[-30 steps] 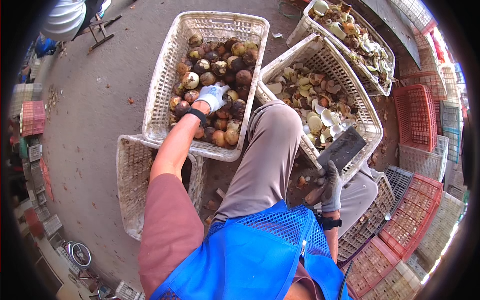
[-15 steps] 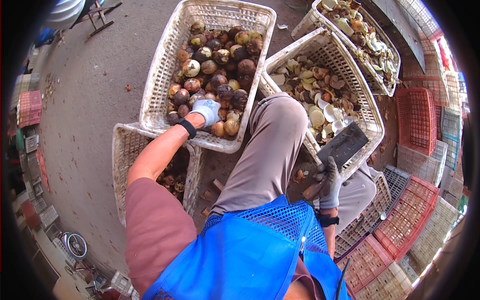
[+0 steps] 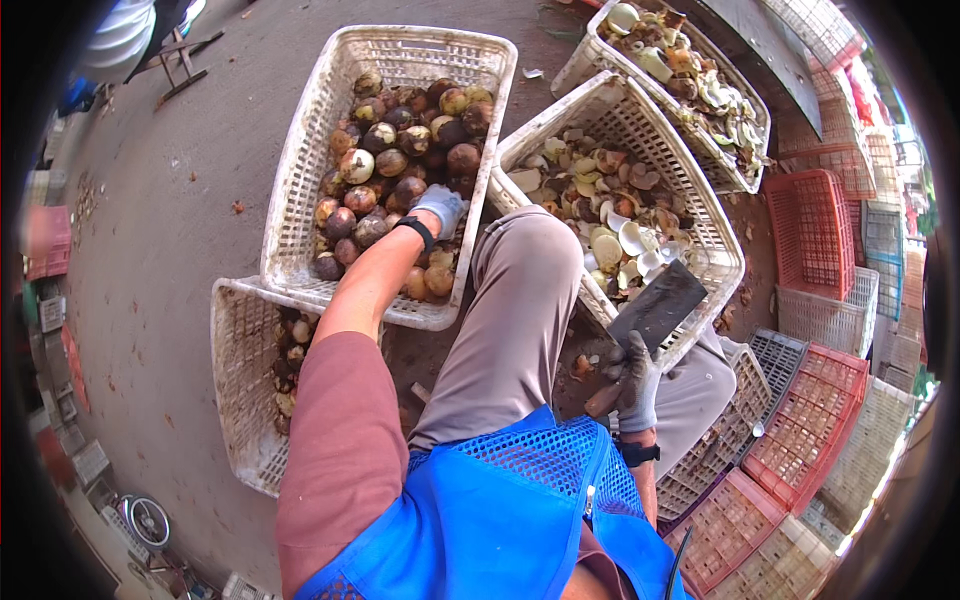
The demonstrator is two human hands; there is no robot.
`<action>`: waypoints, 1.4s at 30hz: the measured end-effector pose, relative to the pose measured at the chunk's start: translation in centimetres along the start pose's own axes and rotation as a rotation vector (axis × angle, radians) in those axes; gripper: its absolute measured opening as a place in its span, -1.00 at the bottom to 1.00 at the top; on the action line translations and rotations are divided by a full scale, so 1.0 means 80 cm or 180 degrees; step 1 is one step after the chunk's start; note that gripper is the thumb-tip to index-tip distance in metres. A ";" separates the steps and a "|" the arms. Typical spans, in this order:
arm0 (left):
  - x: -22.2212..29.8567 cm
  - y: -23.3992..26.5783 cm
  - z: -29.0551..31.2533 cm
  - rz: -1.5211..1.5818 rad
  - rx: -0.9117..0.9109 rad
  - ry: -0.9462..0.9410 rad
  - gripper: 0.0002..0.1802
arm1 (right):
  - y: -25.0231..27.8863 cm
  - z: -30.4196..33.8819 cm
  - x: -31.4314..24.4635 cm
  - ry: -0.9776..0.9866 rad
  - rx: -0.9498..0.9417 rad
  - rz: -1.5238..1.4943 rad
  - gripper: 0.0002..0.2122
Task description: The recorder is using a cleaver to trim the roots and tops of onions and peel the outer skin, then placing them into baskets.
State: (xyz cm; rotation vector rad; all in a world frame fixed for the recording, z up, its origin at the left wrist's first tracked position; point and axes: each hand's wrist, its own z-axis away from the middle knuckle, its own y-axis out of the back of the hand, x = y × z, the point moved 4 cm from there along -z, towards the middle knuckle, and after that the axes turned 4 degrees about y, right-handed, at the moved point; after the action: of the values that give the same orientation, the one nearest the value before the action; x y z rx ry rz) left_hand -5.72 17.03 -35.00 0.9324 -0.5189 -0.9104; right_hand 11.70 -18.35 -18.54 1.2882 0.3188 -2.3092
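Observation:
My left hand point(image 3: 442, 208), in a pale glove, reaches into a white plastic crate point(image 3: 290, 190) of round, brown-skinned onions point(image 3: 391, 160). Its fingers point down among the onions at the right side, so what they touch is hidden. Over my right thigh, my right hand point(image 3: 637, 388), in a dirty grey glove, is closed round the wooden handle of a cleaver point(image 3: 660, 308). The broad dark blade points up and to the right, across the near edge of a second crate point(image 3: 722, 235). That crate holds cut onion pieces and peelings point(image 3: 610, 205).
Another crate of trimmings point(image 3: 690, 75) stands at the far right. A lower crate point(image 3: 240, 385) with a few onions sits partly beneath the onion crate. Stacked red point(image 3: 812, 235) and white crates line the right. My knee point(image 3: 535, 245) rises between the crates.
My left hand has shifted within the onion crate toward its right side. The whole view has moved slightly. My right hand still holds the cleaver in much the same pose.

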 end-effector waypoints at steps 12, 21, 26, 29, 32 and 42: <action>-0.040 0.140 0.171 0.7270 0.0474 -0.0994 -0.32 | -0.015 0.014 -0.013 0.0090 -0.0171 -0.0288 -0.82; 0.140 0.280 0.220 0.5587 0.1162 -0.1587 -0.26 | -0.025 0.096 -0.158 0.3790 -0.0112 0.1864 -0.65; 0.210 0.289 0.212 0.4800 0.1587 -0.1928 -0.30 | -0.020 0.153 -0.204 0.4854 -0.0375 0.2712 -0.61; 0.223 0.254 0.187 0.3794 0.1859 -0.2183 -0.29 | 0.001 0.150 -0.197 0.4968 -0.0307 0.2862 -0.63; 0.281 0.295 0.237 0.4895 0.0978 -0.2037 -0.21 | 0.026 0.112 -0.168 0.4502 0.0261 0.3474 -0.59; 0.316 0.243 0.178 0.4744 0.1398 -0.1356 -0.33 | 0.066 0.034 -0.102 0.3775 0.0705 0.4434 -0.67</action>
State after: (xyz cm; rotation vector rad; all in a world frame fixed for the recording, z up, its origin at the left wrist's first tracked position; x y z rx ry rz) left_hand 5.97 -5.32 -10.84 0.4676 -1.5263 0.4148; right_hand 16.05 -21.68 -10.04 1.9174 -0.4074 -0.3248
